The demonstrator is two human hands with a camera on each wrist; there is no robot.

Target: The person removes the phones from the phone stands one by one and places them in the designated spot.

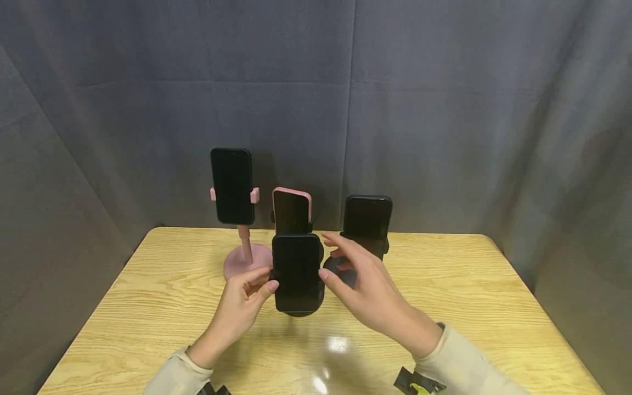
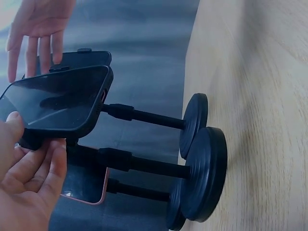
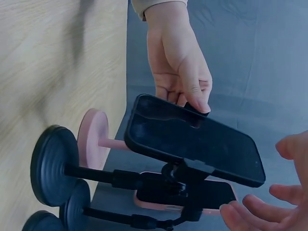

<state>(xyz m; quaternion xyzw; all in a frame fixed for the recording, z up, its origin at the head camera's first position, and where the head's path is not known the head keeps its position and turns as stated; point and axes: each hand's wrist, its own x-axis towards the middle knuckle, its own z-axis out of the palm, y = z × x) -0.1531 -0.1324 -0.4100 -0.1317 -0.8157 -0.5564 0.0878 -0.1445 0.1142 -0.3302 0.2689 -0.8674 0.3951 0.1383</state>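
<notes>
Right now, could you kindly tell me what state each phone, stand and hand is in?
Front phone: clamped, screen dark
Pink-cased phone: clamped, screen dark, partly hidden
Far-left phone: clamped, screen dark
Far-right phone: clamped, screen dark, partly hidden
Pink stand: upright
Black stands: upright
Left hand: pinching the front phone's clamp
Right hand: fingers parted, holding nothing

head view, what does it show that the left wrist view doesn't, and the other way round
Only the head view shows the pink stand, the phone it holds and the sleeves.

Only the left wrist view shows the black poles of the dark stands, which phones hide in the head view.

Both show the front black phone, the pink-edged phone, the left hand, the right hand and part of the wooden table.
</notes>
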